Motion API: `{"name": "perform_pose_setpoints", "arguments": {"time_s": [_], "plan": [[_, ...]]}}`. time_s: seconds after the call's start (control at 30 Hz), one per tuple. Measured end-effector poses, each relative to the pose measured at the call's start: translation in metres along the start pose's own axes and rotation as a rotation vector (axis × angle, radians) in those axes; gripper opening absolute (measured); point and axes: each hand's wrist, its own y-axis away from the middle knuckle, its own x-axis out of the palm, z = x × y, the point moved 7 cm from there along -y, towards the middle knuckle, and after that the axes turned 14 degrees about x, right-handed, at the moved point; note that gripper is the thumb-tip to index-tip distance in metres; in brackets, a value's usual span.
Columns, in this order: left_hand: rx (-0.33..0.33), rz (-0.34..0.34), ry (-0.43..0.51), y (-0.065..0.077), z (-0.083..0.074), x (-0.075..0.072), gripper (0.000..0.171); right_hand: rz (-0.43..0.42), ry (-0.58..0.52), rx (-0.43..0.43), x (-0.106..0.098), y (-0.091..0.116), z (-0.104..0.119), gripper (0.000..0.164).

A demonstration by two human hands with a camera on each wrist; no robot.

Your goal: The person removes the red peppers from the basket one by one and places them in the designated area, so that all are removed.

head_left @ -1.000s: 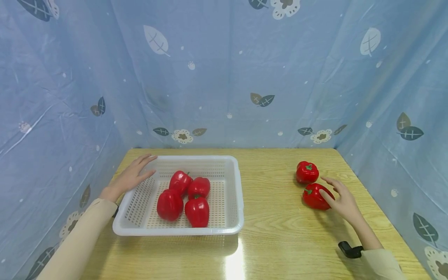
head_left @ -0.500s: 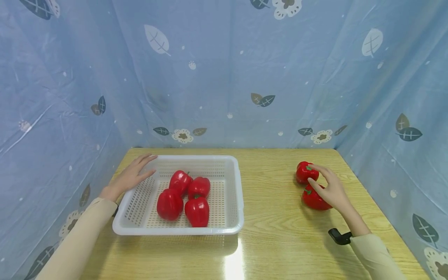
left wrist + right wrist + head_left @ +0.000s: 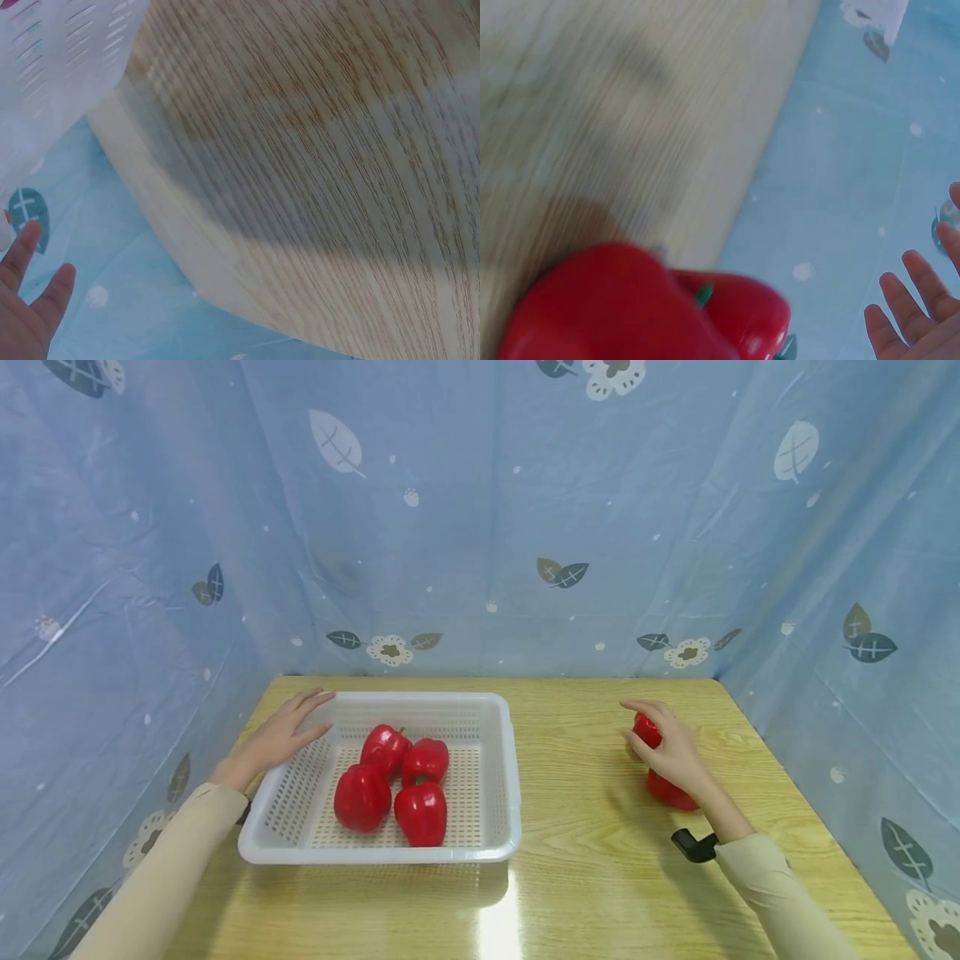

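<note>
A white perforated basket [image 3: 512, 768] sits on the left half of the wooden table [image 3: 585, 852] and holds several red bell peppers [image 3: 362, 797]. My left hand [image 3: 288, 732] rests flat on the basket's far left rim, fingers straight. Two more red peppers lie on the table at the right. My right hand [image 3: 666, 745] is spread over the far pepper [image 3: 643, 728], hiding most of it; the near pepper [image 3: 666, 792] lies under my wrist. The right wrist view shows both peppers [image 3: 607, 315] close up and blurred, with my fingers [image 3: 900, 315] straight and not closed round either.
Blue patterned plastic sheeting [image 3: 480, 527] walls in the table at the back and both sides. The left wrist view shows the table's edge [image 3: 172, 240], a corner of the basket [image 3: 52, 67] and the sheeting below.
My right hand has moved from beside the near pepper, forward and left, and now covers the far pepper. The left hand and basket have stayed put.
</note>
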Motion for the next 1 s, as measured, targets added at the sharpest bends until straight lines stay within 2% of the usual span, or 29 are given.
{"name": "perform_pose_setpoints", "arguments": {"time_s": [0.3, 0.57, 1.0], "plan": [[-0.003, 0.000, -0.002, 0.000, 0.002, 0.001, 0.062, 0.048, -0.007, -0.053, 0.027, -0.009, 0.021, 0.045], [-0.009, 0.005, 0.006, 0.001, 0.002, 0.002, 0.062, 0.133, -0.058, -0.073, 0.050, -0.015, 0.039, 0.045], [-0.014, 0.005, 0.009, 0.001, 0.002, 0.000, 0.062, 0.207, -0.031, -0.153, 0.080, -0.026, 0.074, 0.044]]}}
